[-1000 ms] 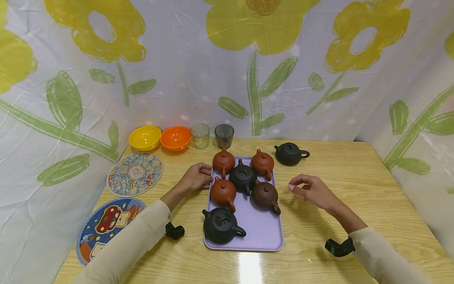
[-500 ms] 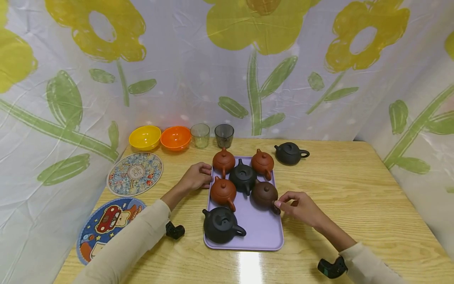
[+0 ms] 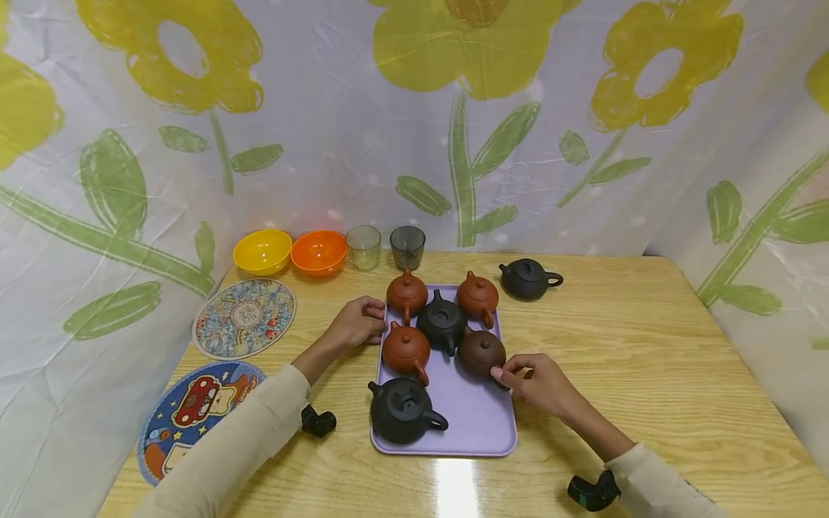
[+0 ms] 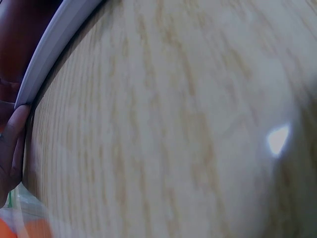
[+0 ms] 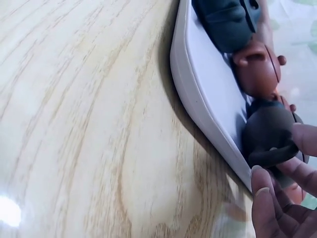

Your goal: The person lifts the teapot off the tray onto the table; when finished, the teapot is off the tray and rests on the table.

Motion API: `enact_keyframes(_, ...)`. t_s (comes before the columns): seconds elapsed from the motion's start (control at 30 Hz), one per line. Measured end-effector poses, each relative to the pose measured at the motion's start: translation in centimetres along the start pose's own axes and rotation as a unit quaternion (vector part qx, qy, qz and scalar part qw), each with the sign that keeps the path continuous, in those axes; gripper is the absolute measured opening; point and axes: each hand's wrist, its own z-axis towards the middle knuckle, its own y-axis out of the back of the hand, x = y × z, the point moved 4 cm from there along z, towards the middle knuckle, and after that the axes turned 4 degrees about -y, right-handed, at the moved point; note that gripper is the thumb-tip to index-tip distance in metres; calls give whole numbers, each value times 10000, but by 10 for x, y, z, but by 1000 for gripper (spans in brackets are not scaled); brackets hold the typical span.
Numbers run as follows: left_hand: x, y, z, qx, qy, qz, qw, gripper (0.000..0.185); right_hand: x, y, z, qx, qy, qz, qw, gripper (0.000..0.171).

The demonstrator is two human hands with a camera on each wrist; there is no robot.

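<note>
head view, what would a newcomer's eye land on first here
Probably the purple tray in the middle of the table, crowded with six teapots in black, reddish brown and dark brown. At its right edge, the right hand pinches the handle of the dark brown teapot. The big yellow flowers on the curtain behind also stand out, as do the yellow bowl and orange bowl at the back left.
</note>
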Motion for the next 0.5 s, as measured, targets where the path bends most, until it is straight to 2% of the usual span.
enact_keyframes(0.5, -1, 0, 0, 13, 23, 14, 10000, 45, 2, -1, -2, 47, -50, 284, 9996, 24)
